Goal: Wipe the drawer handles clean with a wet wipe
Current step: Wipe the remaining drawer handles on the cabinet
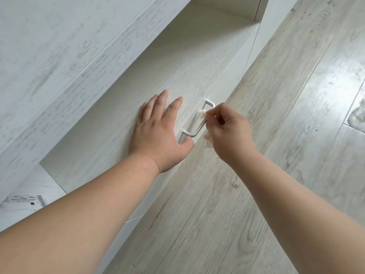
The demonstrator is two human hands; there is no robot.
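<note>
A white metal bar handle (194,133) sits on the front of a pale wood-grain drawer (213,89). My right hand (229,133) pinches a small white wet wipe (202,114) against the upper part of the handle; a loose end of the wipe hangs below the hand. My left hand (158,133) lies flat with straight fingers on the cabinet top (118,125) just left of the handle, its thumb close to the handle's lower end.
A light wood-grain wall or panel (59,56) fills the left side. The pale plank floor (296,135) runs along the right. A printed label (25,200) shows on a white surface at the lower left.
</note>
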